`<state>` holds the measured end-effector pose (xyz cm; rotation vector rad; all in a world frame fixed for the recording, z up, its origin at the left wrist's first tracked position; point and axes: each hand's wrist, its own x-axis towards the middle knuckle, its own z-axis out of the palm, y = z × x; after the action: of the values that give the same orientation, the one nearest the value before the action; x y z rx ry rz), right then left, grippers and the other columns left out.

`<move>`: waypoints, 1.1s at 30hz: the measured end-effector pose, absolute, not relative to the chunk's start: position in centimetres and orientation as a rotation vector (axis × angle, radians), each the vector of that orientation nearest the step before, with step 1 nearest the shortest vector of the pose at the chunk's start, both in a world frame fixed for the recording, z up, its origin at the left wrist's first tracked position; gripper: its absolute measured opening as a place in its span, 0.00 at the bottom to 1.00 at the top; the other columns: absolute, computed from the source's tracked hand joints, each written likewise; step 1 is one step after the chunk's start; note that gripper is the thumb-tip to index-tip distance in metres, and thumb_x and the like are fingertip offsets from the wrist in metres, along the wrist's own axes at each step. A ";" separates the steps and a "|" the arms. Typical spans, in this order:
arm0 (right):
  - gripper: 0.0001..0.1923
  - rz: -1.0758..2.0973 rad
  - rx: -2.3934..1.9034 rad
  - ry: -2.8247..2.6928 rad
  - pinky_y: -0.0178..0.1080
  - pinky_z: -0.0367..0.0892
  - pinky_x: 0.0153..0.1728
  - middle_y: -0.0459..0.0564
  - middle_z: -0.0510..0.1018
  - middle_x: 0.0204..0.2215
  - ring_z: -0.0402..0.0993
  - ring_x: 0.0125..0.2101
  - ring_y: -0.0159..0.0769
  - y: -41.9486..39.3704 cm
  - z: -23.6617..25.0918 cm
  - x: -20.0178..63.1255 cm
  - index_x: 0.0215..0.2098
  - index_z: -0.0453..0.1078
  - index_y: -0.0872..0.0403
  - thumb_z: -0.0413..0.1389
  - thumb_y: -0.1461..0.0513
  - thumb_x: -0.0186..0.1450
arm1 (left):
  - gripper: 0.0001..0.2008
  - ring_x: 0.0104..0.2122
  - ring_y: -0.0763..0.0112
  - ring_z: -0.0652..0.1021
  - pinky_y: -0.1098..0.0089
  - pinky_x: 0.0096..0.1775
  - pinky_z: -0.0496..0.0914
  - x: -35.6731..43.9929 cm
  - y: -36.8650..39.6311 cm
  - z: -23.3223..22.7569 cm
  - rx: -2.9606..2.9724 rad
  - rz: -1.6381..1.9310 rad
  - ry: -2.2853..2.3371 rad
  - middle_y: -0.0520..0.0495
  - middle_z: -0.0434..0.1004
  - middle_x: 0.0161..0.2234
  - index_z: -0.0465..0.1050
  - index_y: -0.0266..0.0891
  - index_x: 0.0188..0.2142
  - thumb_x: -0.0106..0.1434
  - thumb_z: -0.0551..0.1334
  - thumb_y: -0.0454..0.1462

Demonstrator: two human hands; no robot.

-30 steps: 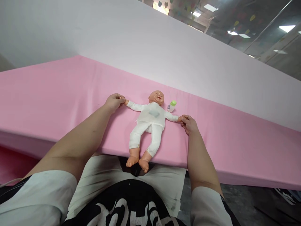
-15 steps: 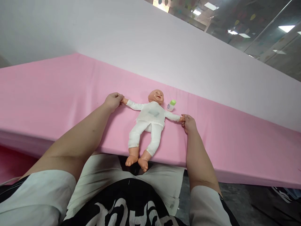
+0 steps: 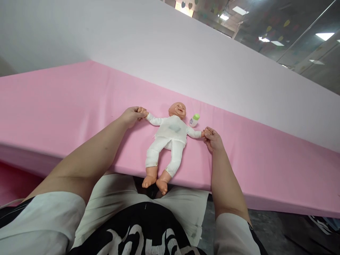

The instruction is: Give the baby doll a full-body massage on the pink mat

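Note:
A baby doll (image 3: 170, 136) in white clothes lies on its back on a pink padded surface (image 3: 66, 106), arms spread, bare feet hanging over the near edge. My left hand (image 3: 131, 115) grips the doll's hand on the left side. My right hand (image 3: 212, 139) holds the doll's other hand between its fingers. A small white bottle with a green cap (image 3: 194, 120) lies next to the doll's head, just above its arm on the right.
A pale lilac padded wall (image 3: 172, 60) rises behind the pink surface. Beyond it are glass panels and ceiling lights (image 3: 324, 35). My lap with a black-and-white shirt (image 3: 138, 230) is below the near edge, and dark floor (image 3: 287, 230) lies at the lower right.
Both hands have shifted slightly inward with the doll's hands, bending its arms a little. The doll's body and the bottle stay where they were.

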<state>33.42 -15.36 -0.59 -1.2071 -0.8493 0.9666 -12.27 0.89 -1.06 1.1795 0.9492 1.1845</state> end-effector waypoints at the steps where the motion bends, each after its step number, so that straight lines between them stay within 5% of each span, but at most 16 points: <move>1: 0.32 0.970 -1.184 -0.859 0.30 0.66 0.25 0.46 0.81 0.43 0.69 0.28 0.27 -15.4 -0.5 33.1 0.49 0.75 0.46 0.75 0.61 0.47 | 0.13 0.26 0.71 0.75 0.69 0.29 0.68 -12.0 0.6 -1.0 1.187 1.161 0.935 0.47 0.77 0.29 0.77 0.37 0.32 0.46 0.75 0.31; 9: 0.33 0.975 -1.245 -0.934 0.29 0.65 0.22 0.39 0.74 0.28 0.66 0.24 0.26 -14.9 -0.9 31.7 0.50 0.73 0.48 0.77 0.52 0.50 | 0.15 0.25 0.67 0.76 0.66 0.28 0.70 -10.2 -0.5 -0.6 1.243 1.043 1.022 0.48 0.74 0.24 0.71 0.40 0.30 0.50 0.77 0.34; 16: 0.32 0.852 -1.400 -0.884 0.31 0.72 0.20 0.43 0.80 0.29 0.79 0.24 0.33 -14.5 -1.2 31.6 0.53 0.67 0.50 0.72 0.48 0.57 | 0.18 0.27 0.66 0.78 0.66 0.30 0.74 -10.2 -0.9 -0.1 1.277 1.152 1.170 0.50 0.75 0.26 0.67 0.41 0.32 0.51 0.76 0.37; 20: 0.31 0.613 -1.349 -0.901 0.37 0.80 0.31 0.46 0.82 0.35 0.82 0.30 0.35 -14.6 -0.3 30.3 0.52 0.64 0.50 0.70 0.49 0.59 | 0.19 0.30 0.68 0.78 0.65 0.36 0.76 -9.8 -1.8 0.9 1.320 1.319 1.227 0.51 0.76 0.28 0.68 0.41 0.35 0.50 0.75 0.36; 24: 0.24 0.261 -1.354 -1.254 0.46 0.81 0.48 0.54 0.82 0.53 0.83 0.45 0.40 -15.6 0.3 26.3 0.55 0.70 0.50 0.67 0.55 0.63 | 0.23 0.39 0.63 0.81 0.64 0.44 0.77 -7.9 -4.2 1.8 1.622 1.323 1.098 0.45 0.83 0.41 0.80 0.39 0.46 0.49 0.75 0.38; 27: 0.18 0.057 -1.332 -1.759 0.50 0.78 0.54 0.53 0.83 0.53 0.81 0.50 0.45 -16.3 0.4 22.9 0.54 0.76 0.49 0.62 0.62 0.65 | 0.20 0.41 0.60 0.83 0.62 0.46 0.76 -6.0 -5.9 2.1 2.027 1.115 0.988 0.45 0.86 0.43 0.84 0.39 0.48 0.55 0.70 0.40; 33: 0.23 -0.225 -1.291 -2.120 0.54 0.74 0.58 0.52 0.80 0.59 0.77 0.54 0.50 -16.6 0.2 20.9 0.55 0.81 0.47 0.57 0.69 0.65 | 0.21 0.50 0.54 0.83 0.57 0.57 0.72 -4.8 -6.7 2.3 2.602 0.916 0.772 0.44 0.87 0.47 0.85 0.42 0.51 0.58 0.63 0.36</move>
<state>20.86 -16.56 0.19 -1.2910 -2.1201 -0.2246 -4.77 -6.68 2.28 2.6023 0.7723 0.9160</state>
